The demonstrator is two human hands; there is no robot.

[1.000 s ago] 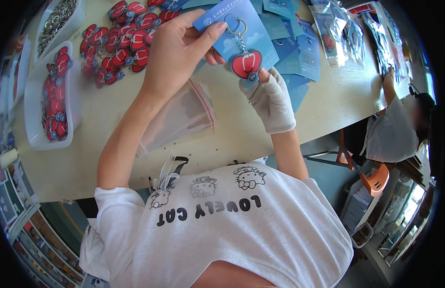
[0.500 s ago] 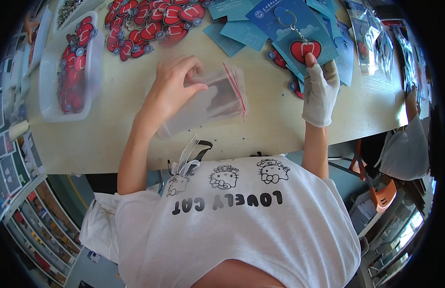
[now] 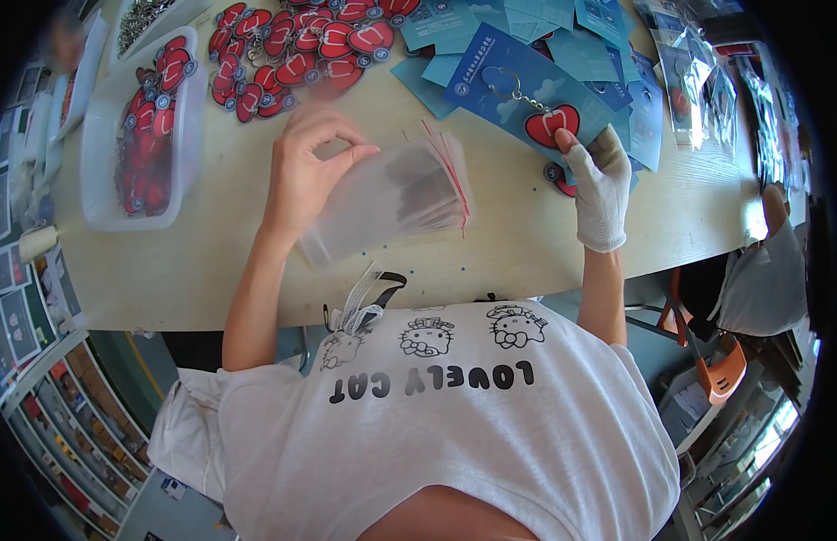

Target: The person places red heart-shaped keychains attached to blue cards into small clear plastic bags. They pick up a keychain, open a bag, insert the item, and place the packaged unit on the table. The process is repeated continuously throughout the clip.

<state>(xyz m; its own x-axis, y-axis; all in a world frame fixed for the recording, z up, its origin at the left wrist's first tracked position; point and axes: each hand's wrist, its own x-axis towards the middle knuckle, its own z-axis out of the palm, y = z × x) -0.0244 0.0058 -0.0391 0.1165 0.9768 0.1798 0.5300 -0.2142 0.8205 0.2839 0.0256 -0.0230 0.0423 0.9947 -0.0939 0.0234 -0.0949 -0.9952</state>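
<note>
My right hand (image 3: 602, 189), in a white glove with a bare thumb tip, holds a blue card (image 3: 487, 76) with a keychain on it. The thumb presses the keychain's red heart-shaped charm (image 3: 552, 125) against the card, and its ring and chain lie across the front. My bare left hand (image 3: 310, 162) is over a fanned stack of clear zip bags (image 3: 382, 203) with red seal lines, in the middle of the table. Thumb and forefinger are pinched at the edge of a top bag; the other fingers are partly blurred.
Several red charms (image 3: 297, 54) are piled at the back, with more in a clear plastic tub (image 3: 94, 194) at left. Blue cards (image 3: 581, 54) are spread behind my right hand. Packed clear bags (image 3: 694, 99) lie at the right. An orange chair (image 3: 723, 370) stands beyond the table's right edge.
My left thumb and forefinger have closed together at the bags, which have fanned out more. The card and keychain in my right hand have tilted and shifted slightly left and down.
</note>
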